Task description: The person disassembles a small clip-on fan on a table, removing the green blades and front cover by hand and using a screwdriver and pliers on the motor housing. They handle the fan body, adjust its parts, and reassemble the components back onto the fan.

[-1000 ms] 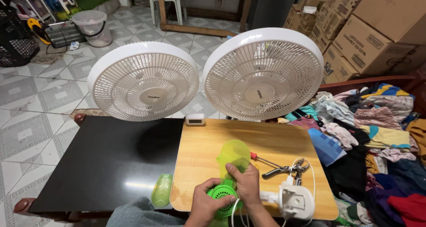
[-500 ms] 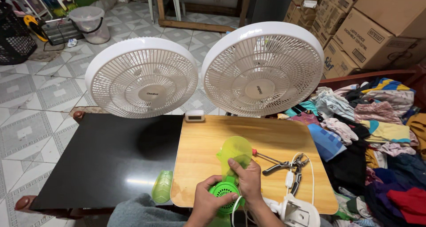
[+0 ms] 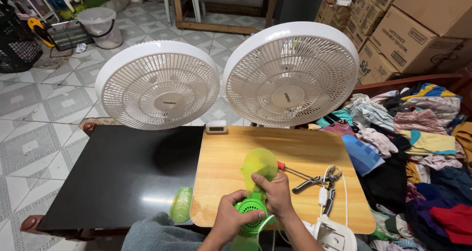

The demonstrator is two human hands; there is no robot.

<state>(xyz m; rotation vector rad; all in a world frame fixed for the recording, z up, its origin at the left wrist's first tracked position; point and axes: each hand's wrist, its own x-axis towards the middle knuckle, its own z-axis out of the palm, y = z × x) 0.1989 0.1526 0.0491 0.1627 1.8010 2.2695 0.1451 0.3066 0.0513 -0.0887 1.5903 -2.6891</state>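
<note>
Both of my hands hold a small green fan [image 3: 252,212] over the near edge of a wooden board [image 3: 231,157]. My left hand [image 3: 231,216] wraps around the round green grille from the left. My right hand [image 3: 275,192] pinches the base of its translucent yellow-green blade [image 3: 259,166], which points away from me. A red-handled screwdriver [image 3: 295,170] lies just right of my right hand. Black pliers [image 3: 322,187] and a white cord [image 3: 342,192] lie beyond it.
Two large white fans [image 3: 158,84] [image 3: 291,74] stand behind the board. A black tabletop [image 3: 108,177] lies left, with a green plastic piece [image 3: 181,205] at its edge. Piled clothes [image 3: 413,148] fill the right. A white fan part [image 3: 334,234] sits near right. Cardboard boxes [image 3: 418,30] stand at back.
My hands and the green fan have stayed in place on the board. The view has shifted slightly, and the white part at the near right has slid lower in the picture.
</note>
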